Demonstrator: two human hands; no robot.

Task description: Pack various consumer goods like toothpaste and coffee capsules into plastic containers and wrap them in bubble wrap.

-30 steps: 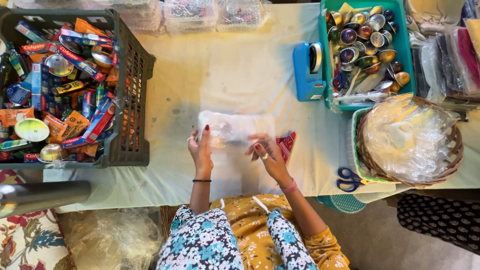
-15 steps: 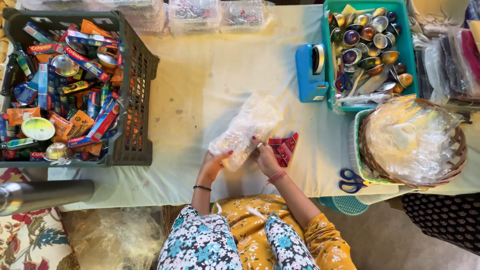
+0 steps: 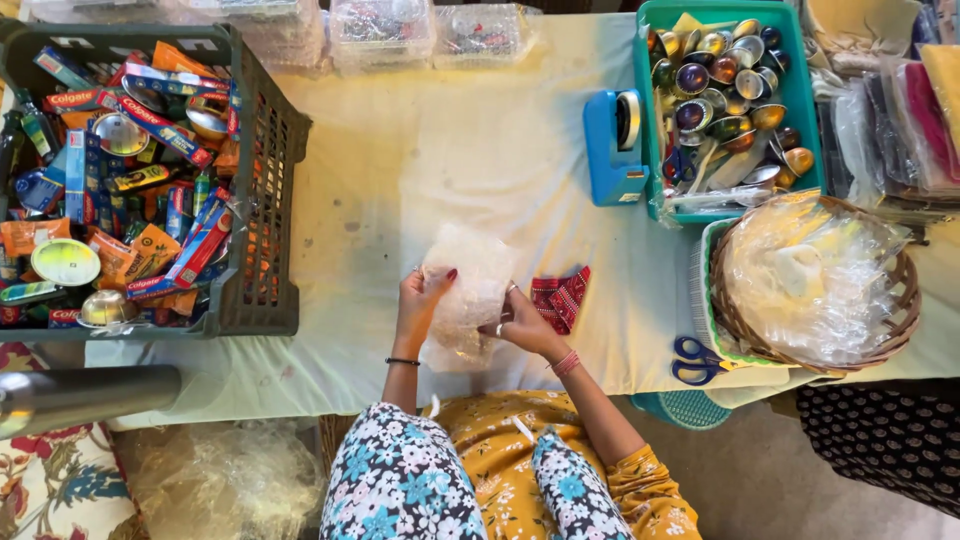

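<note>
Desk (image 3: 420, 150) fills frame centre, pale cloth. Dark crate (image 3: 255, 200) upper left, packed with boxes and tubes. Wicker basket (image 3: 810, 285) right, plastic-lined. Teal tray (image 3: 795, 90) upper right, shiny bowls. Clear plastic bag (image 3: 465, 290) frame centre, clamped between both hands: left hand (image 3: 420, 300), right hand (image 3: 520, 322). Red cloth (image 3: 560, 297) just right of bag. Blue scissors (image 3: 695, 360) lower right.

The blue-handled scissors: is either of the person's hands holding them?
No: the scissors lie on the table by the basket, while both hands grip a clear plastic bag.

Floral sleeves over mustard dress; left hand (image 3: 418, 303) black-banded, right hand (image 3: 520, 325) pink-banded.
</note>
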